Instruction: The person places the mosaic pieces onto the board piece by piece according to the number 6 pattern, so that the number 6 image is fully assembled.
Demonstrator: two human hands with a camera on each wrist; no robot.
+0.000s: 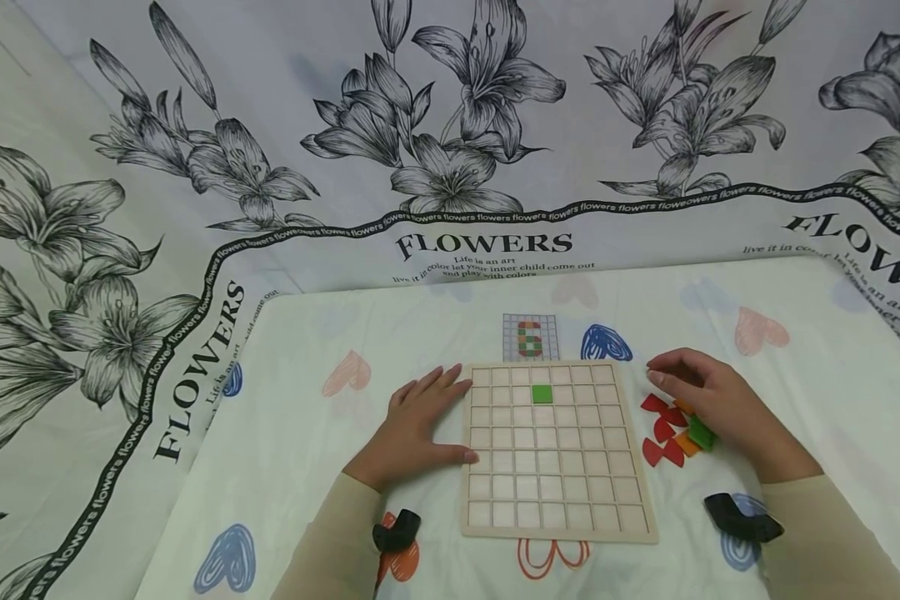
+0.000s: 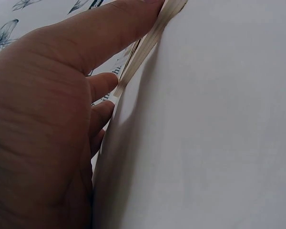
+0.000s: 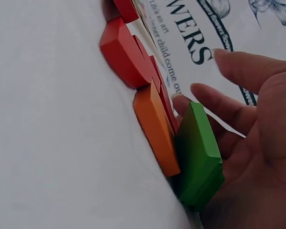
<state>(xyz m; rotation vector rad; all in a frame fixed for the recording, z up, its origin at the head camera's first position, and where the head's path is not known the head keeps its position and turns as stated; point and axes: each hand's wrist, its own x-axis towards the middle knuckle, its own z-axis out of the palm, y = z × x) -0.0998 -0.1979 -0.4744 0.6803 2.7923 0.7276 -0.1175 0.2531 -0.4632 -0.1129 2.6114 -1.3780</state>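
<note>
A square wooden grid board (image 1: pixel 525 534) lies flat on the table, with one green square tile (image 1: pixel 542 394) in its second row. My left hand (image 1: pixel 418 429) is spread along the board's left edge, thumb and fingertips touching the frame. Over a loose pile at the right hovers my right hand (image 1: pixel 712 400), its fingers loosely bent and nothing visible between them. That pile has red quarter-round pieces (image 1: pixel 652 452), orange pieces (image 3: pixel 155 129) and green pieces (image 3: pixel 200 148). Behind the board lies a small grid card (image 1: pixel 531 337) showing a 6 in red, orange and green.
A white cloth (image 1: pixel 300 350) with printed hearts covers the table. Flower-printed fabric (image 1: pixel 450 133) hangs behind and at the left. Black straps with mounts (image 1: pixel 742 518) sit near both wrists.
</note>
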